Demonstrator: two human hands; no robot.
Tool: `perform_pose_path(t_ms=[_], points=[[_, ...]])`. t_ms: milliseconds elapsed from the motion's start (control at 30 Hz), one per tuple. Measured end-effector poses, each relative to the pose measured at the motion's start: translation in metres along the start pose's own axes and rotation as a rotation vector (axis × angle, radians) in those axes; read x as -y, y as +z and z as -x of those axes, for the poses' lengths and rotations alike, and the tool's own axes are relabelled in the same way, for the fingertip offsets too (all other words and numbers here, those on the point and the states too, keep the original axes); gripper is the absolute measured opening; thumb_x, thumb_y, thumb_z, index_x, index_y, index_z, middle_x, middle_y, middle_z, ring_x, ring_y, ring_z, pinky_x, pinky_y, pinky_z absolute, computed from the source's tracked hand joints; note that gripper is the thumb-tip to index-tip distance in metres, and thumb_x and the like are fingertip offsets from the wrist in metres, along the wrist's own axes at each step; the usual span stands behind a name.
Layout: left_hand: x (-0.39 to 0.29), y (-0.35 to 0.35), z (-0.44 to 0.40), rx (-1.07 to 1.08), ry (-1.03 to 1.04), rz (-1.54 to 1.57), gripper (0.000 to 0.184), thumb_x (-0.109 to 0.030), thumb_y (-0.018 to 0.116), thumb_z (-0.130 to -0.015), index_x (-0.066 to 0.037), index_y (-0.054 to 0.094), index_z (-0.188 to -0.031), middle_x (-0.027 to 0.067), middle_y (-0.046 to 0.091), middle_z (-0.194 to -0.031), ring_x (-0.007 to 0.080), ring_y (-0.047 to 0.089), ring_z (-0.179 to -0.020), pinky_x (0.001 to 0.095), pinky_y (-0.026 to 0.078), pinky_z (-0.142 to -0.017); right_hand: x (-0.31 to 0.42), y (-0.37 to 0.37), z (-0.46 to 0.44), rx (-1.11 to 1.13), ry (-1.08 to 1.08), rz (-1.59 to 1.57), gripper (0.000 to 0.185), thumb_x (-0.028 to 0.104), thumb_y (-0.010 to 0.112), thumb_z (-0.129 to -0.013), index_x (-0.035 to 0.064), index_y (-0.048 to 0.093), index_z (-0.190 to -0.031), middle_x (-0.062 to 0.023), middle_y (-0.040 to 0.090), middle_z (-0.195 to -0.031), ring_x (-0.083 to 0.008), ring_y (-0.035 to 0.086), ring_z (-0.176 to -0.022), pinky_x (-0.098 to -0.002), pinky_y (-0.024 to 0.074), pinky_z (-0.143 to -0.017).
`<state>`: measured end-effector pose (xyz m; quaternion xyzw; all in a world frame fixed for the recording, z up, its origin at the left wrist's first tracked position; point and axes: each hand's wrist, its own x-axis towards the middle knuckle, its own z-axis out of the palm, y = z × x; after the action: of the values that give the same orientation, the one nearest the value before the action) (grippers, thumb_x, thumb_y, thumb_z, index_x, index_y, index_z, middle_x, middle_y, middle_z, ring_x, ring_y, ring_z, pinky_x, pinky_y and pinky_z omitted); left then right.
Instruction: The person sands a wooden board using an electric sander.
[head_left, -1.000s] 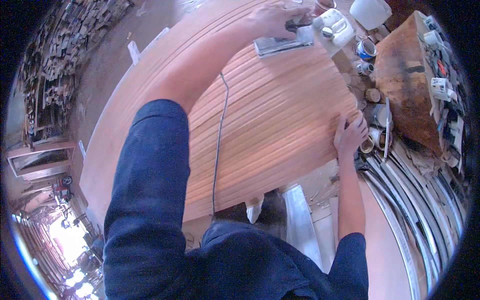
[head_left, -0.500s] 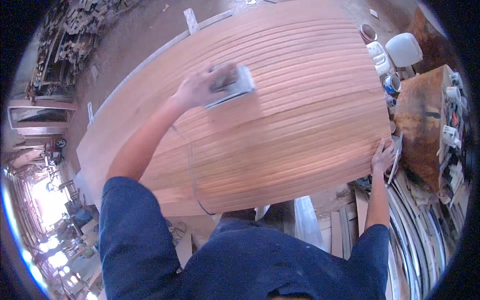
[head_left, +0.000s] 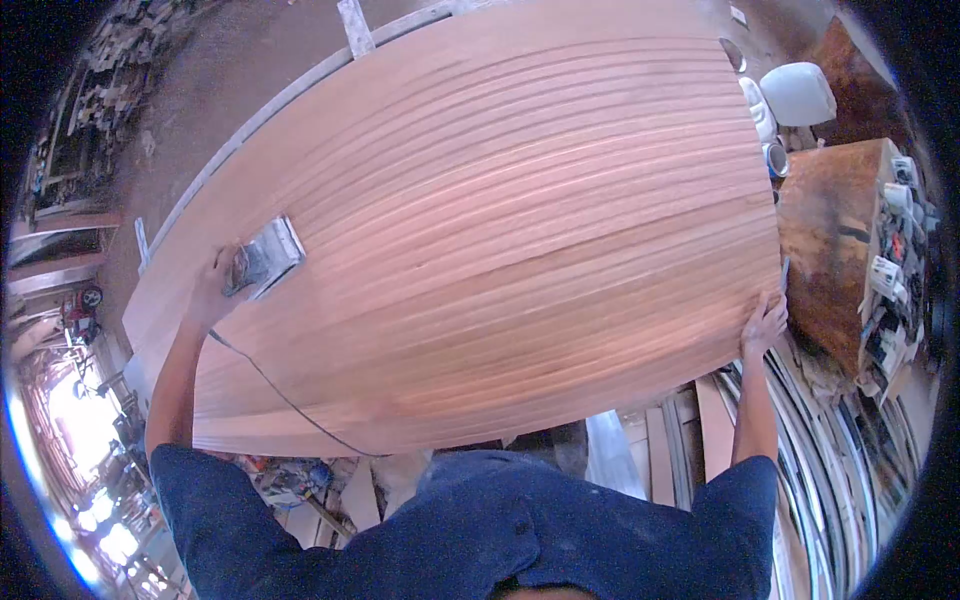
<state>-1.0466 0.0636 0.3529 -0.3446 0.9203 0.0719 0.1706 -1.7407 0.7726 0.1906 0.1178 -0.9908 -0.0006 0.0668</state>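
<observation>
Sanding seems in hand: the left hand [head_left: 212,285] curls around a sander [head_left: 268,258] on the left of the wooden panel [head_left: 500,220]. The right hand [head_left: 766,325] lies, fingers extended, at the panel's right edge, grip unclear. The next stroke likely needs level pressure.

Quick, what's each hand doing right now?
Left hand: closed, holding the sander on the wooden board.
Right hand: open, resting at the board's right edge, near its corner.

Panel [head_left: 500,220] — pinkish-brown, striped; tool [head_left: 268,258] — grey; navy shirt [head_left: 450,530].
</observation>
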Motion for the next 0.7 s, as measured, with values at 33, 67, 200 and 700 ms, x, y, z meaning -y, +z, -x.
perform_pose_path(t_ms=[33,67,200,700], points=[[-0.005,0.001,-0.007,-0.044,0.093,0.047,0.086,-0.028,0.085,-0.075,-0.015,0.043,-0.148,0.0187,0.059,-0.126,0.0402,0.066,-0.105,0.0458,0.055,-0.090,0.001,0.001,0.003,0.009,0.000,0.006,0.071,0.057,0.047,-0.099,0.0028,0.043,-0.145,-0.0248,0.051,-0.139,-0.0424,0.047,-0.127,-0.0497,0.0352,-0.108],[-0.014,0.003,-0.011,-0.088,0.180,0.096,0.084,-0.028,0.085,-0.074,-0.015,0.045,-0.147,0.0187,0.059,-0.124,0.0398,0.066,-0.103,0.0465,0.056,-0.086,0.001,0.003,0.004,-0.019,-0.012,-0.003,0.070,0.056,0.047,-0.100,0.0026,0.043,-0.145,-0.0249,0.051,-0.138,-0.0420,0.047,-0.127,-0.0496,0.0357,-0.107],[-0.093,-0.013,-0.076,-0.142,0.215,0.057,0.079,-0.038,0.082,-0.076,-0.021,0.047,-0.146,0.0177,0.059,-0.121,0.0388,0.067,-0.099,0.0482,0.058,-0.080,0.000,0.003,0.006,-0.076,-0.071,-0.016,0.067,0.053,0.046,-0.101,0.0009,0.044,-0.143,-0.0254,0.051,-0.137,-0.0413,0.047,-0.127,-0.0494,0.0355,-0.107],[-0.569,-0.118,-0.361,-0.248,0.573,0.096,0.081,-0.045,0.069,-0.078,-0.035,0.036,-0.151,0.0213,0.064,-0.112,0.0404,0.068,-0.093,0.0494,0.057,-0.078,0.007,-0.016,0.001,-0.011,-0.046,-0.109,0.070,0.052,0.049,-0.100,-0.0008,0.038,-0.145,-0.0259,0.045,-0.142,-0.0450,0.040,-0.131,-0.0574,0.0309,-0.108]])
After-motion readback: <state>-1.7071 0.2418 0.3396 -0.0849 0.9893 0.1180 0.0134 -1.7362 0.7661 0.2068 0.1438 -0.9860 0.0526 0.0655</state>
